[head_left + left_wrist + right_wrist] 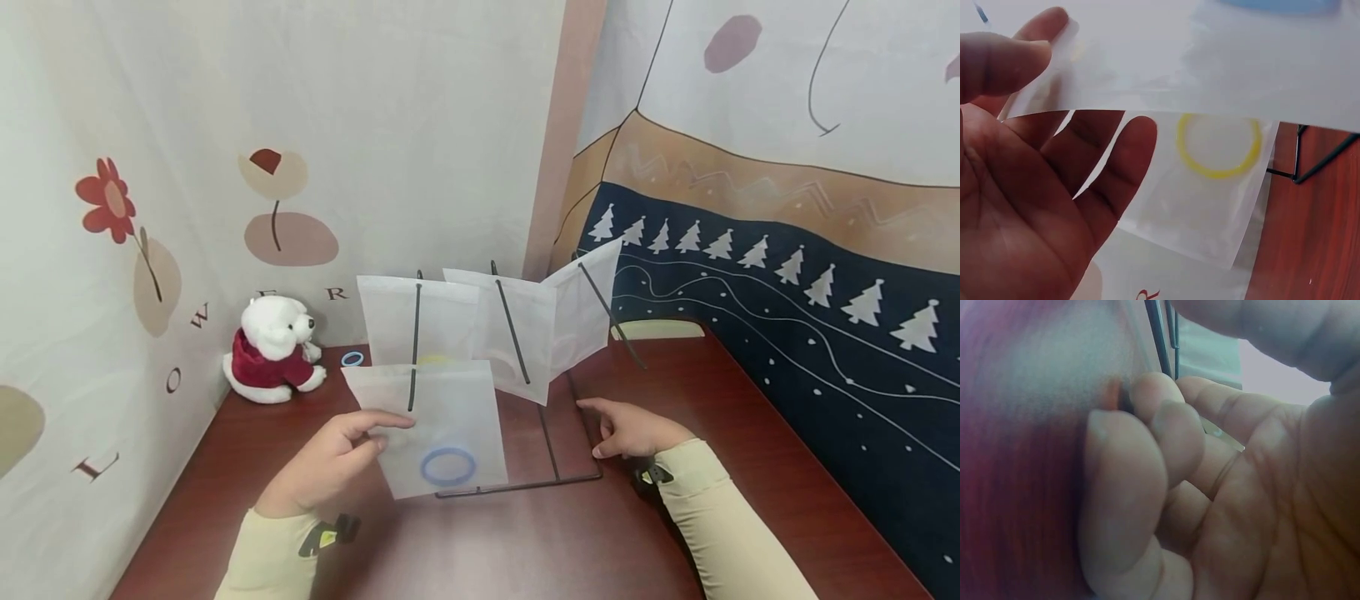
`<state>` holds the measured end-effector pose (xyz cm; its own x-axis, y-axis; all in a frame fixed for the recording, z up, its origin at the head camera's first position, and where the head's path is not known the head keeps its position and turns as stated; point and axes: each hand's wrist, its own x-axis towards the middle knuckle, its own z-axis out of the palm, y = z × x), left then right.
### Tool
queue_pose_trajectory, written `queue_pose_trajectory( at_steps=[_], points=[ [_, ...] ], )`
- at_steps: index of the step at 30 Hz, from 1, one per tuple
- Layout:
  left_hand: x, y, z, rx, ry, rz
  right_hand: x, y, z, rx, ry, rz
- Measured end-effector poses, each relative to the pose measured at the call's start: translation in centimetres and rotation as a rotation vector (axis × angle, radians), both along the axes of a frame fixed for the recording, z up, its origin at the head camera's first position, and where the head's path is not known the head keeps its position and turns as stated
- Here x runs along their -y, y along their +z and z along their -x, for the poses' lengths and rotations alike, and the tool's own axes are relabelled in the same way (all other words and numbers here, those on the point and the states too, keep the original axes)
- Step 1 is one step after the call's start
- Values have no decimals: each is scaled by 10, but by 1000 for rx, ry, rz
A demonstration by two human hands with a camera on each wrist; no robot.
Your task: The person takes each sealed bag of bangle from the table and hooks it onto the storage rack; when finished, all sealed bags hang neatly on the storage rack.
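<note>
In the head view, a black wire rack [592, 446] stands on the table with clear plastic bags hung on its slanting rods. My left hand [330, 458] pinches the left edge of the front bag [468, 408] between thumb and index finger; its other fingers spread beneath in the left wrist view. A blue ring [448, 467] shows low in that bag. Behind it, another bag holds a yellow ring [1219, 172]. At the rack's right base wire, my right hand [637, 429] holds on with bent fingers; in the right wrist view, curled fingertips [1125, 487] rest against the table.
Two more bags [517, 325] hang on the rods behind and to the right. A white toy bear [273, 358] in a red coat sits at the back left, with a loose blue ring [352, 359] beside it. A pale green strip [660, 330] lies at the back right.
</note>
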<state>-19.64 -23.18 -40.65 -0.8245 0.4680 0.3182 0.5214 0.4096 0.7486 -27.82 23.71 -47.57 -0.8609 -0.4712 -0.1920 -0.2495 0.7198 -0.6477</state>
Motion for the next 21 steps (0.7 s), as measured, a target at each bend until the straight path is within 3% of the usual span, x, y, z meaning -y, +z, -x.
queue_pose_trajectory(
  at_steps=[5, 14, 21],
  points=[
    [0, 0, -1, 11, 31, -38, 0, 0, 0, 3, -6, -11],
    [-1, -1, 2, -39, 48, -97, 0, 0, 1, 13, -3, -7],
    [-3, -4, 3, -49, 97, -131, -1, -2, 1, 3, 0, -5]
  ],
)
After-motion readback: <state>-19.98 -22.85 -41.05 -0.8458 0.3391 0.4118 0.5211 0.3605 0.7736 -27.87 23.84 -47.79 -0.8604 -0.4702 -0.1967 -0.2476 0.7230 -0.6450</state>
